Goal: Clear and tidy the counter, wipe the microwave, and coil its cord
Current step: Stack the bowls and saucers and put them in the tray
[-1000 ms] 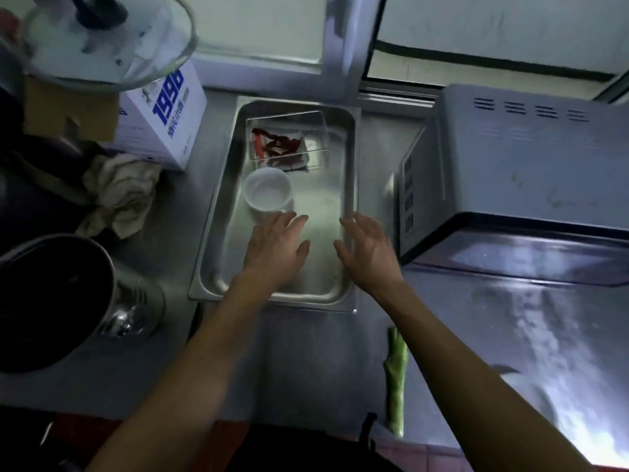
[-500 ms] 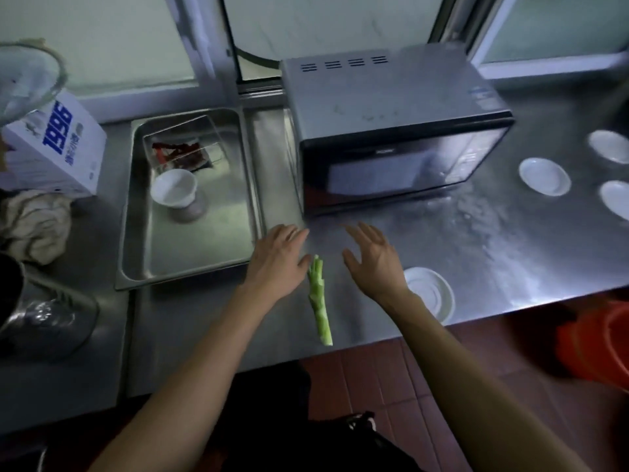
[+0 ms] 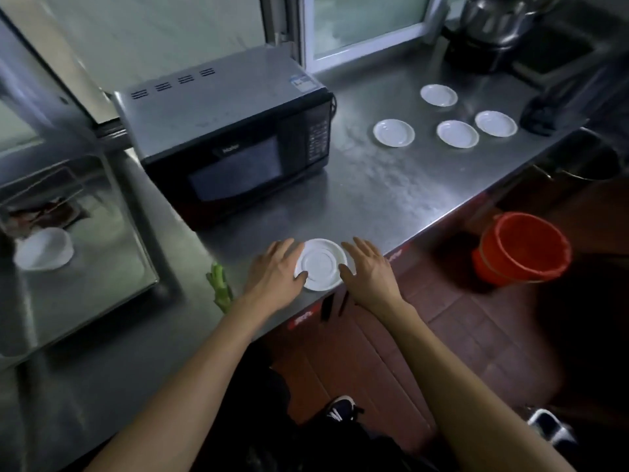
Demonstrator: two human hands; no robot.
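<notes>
Both hands have shifted right since half a second ago, off the green vegetable stalk (image 3: 219, 287) and onto the small round white saucer (image 3: 320, 264) at the counter's front edge, lower centre of frame. Left hand (image 3: 275, 274) lies flat against the saucer's left rim, fingers straight, thumb tip on the rim. Right hand (image 3: 369, 270) mirrors it on the right rim, fingers extended and relaxed, not curled. Saucer sits flat on the stainless steel counter (image 3: 391, 192). Stalk now lies left of the left wrist, near the counter edge.

Black-fronted grey-topped microwave (image 3: 231, 131) stands centre-left, door closed, behind the saucer. Its cord can't be made out clearly. Four more small white saucers (image 3: 393, 132) (image 3: 457, 133) (image 3: 496, 123) (image 3: 438, 95) are spread upper right on the counter, apart from each other. Rectangular steel tray (image 3: 136, 260) at left edge holds a white bowl (image 3: 44, 248) and a blurred clear container with something red. Orange plastic bucket (image 3: 522, 248) on the tiled floor, right of frame. Dark kettle-like object in the upper right corner, blurred.
</notes>
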